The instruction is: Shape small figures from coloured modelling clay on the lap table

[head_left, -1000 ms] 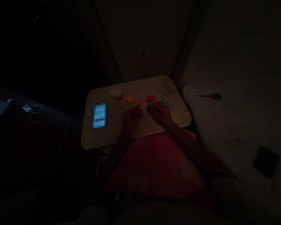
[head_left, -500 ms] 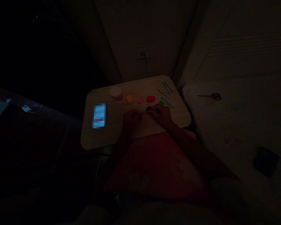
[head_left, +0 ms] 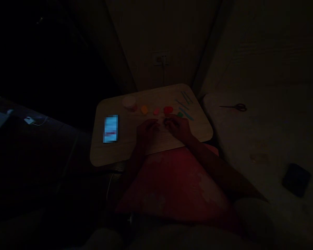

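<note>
A phone (head_left: 111, 128) with a lit, pixelated screen lay near the left end of the counter (head_left: 122, 151). On the wall (head_left: 146, 31) behind was a socket (head_left: 158, 59), a cord (head_left: 163, 74) hanging below. Scissors (head_left: 234, 107) and a dark object (head_left: 296, 180), too dim to identify, rested on the pale surface (head_left: 232, 139) at right. Far left lay a small white block (head_left: 29, 120) with a cable (head_left: 43, 122).

Dimly lit room, seemingly in a home, small round-cornered wood-look table (head_left: 101, 152) set before a wall (head_left: 151, 27), socket (head_left: 160, 58) on that wall with a cord (head_left: 163, 74) hanging from it, pale bed-like surface (head_left: 234, 139) alongside, red patterned cloth (head_left: 169, 184) in front.
</note>
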`<state>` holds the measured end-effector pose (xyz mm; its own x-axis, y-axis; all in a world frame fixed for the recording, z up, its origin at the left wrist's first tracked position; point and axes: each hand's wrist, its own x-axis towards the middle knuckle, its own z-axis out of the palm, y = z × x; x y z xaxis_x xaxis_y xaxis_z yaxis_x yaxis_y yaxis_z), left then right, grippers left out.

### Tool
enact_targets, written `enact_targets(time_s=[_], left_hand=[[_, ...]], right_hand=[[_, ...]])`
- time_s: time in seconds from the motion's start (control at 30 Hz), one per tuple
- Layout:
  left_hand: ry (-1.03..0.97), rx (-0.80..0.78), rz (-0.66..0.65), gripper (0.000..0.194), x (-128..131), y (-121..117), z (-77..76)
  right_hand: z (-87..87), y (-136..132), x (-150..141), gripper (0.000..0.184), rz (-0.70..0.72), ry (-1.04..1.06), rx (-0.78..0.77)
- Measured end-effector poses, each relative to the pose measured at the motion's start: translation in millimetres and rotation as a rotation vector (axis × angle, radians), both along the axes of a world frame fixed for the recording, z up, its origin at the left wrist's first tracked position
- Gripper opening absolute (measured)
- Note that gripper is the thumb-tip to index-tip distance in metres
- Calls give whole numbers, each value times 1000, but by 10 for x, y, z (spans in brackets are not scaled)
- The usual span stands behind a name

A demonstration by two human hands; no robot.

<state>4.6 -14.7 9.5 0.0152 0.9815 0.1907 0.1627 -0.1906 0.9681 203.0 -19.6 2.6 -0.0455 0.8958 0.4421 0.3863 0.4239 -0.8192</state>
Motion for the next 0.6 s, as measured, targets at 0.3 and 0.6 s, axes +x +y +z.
enact_targets(time_s=[0.3,0.6], left_hand=[[79,-1,8,20,-7,-12,20],[207,-5,-20,22,-28,-48,88]], right_hand=[[10,-10,-6,11,-32,-1,-40],[41,-20,6,26,-102,-81,-26]])
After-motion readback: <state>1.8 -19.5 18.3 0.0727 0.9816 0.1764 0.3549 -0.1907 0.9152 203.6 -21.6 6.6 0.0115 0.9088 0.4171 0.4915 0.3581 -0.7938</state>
